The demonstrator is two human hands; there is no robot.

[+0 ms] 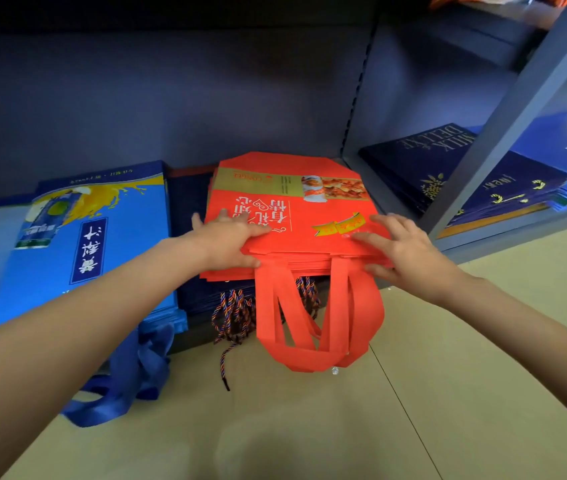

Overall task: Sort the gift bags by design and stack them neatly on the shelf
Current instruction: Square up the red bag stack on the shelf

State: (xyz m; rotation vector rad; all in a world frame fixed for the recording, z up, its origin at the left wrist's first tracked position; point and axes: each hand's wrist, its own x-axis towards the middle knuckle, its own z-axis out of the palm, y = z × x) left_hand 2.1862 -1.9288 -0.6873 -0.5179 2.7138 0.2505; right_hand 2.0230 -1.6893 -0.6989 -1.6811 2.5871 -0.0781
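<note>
A: Where are the red bags [285,216]?
B: Stacked on the navy bags [202,296], handles toward the person. The left hand [230,242] grips their near-left corner; the right hand [396,247] lies flat, equally near.

Two bare hands are on the pile: the left hand [230,242] and the right hand [401,251]. Under their fingers lies one stack of flat red fabric gift bags [285,216]; its layers are too thin to count. Below the fingertips hang at least four red strap loops [320,317]. Beneath the red stack sits one stack of dark navy bags with braided cord handles [237,313]. Left of the left fingers is one pile of bright blue printed bags [95,244]. Right of the right fingers, one pile of dark blue gold-lettered bags [448,168].
</note>
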